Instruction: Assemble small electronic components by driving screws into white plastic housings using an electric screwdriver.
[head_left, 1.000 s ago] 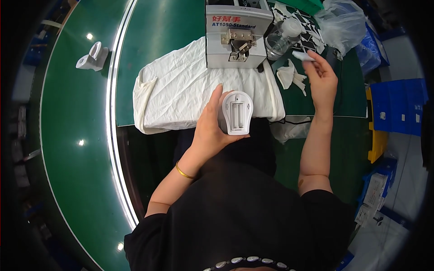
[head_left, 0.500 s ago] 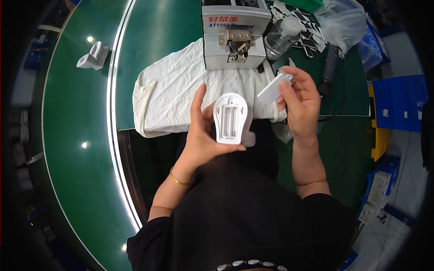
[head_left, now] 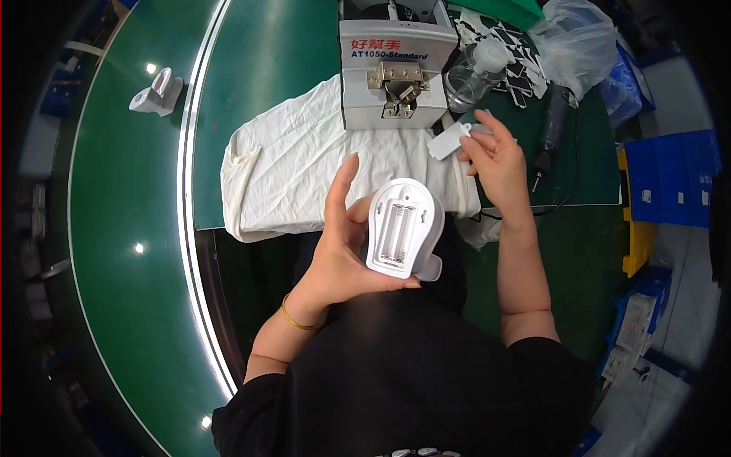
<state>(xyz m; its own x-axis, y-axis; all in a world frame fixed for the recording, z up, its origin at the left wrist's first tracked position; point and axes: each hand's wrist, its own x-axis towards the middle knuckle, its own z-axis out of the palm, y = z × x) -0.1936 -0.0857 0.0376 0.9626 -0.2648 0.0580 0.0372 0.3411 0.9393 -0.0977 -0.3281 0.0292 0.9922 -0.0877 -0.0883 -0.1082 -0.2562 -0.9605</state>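
Note:
My left hand (head_left: 339, 251) grips a white plastic device (head_left: 400, 232) from its left side, thumb below and fingers behind. Its open battery compartment, with metal contact springs and no batteries in it, faces up at me. To the right and farther off, my right hand (head_left: 495, 164) pinches a small white battery cover (head_left: 449, 142) by its tabbed end, between thumb and fingers. The cover is apart from the device, over the right end of a white cloth (head_left: 297, 164).
Behind the cloth stands a grey bench machine (head_left: 392, 84). Right of it are a clear pump bottle (head_left: 474, 80), an electric screwdriver (head_left: 552, 133), black-and-white scraps (head_left: 525, 80) and a plastic bag (head_left: 575, 42). Another white device (head_left: 158, 93) rests on the green surface at left.
The device in my left hand has come nearer to me and slightly right, tilting a little. My right hand, still pinching the cover, has shifted slightly left.

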